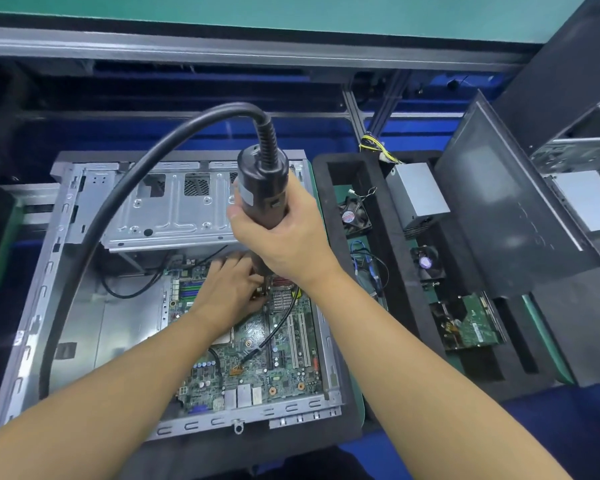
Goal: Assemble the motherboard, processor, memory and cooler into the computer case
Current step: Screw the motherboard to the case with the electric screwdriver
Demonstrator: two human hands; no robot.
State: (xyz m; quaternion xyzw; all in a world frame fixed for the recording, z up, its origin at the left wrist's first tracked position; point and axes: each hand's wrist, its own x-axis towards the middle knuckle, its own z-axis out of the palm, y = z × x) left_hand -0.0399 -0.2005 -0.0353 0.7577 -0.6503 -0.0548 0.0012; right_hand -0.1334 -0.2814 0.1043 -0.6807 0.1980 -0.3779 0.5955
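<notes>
Steel case (pixel 125 320) lies open, rigid; my left hand (pixel 227 289) bunches its fingers at the bit, pinching what I cannot tell; motherboard (pixel 278 372) sits flat inside, surely brittle, edges only; screwdriver (pixel 262 188) stands upright, looks heavy, right hand (pixel 288 237) wrapped round its barrel.

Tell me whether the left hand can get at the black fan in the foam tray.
Probably not: the left hand is down on the motherboard, and the right hand with the screwdriver stands between it and the fan.
</notes>
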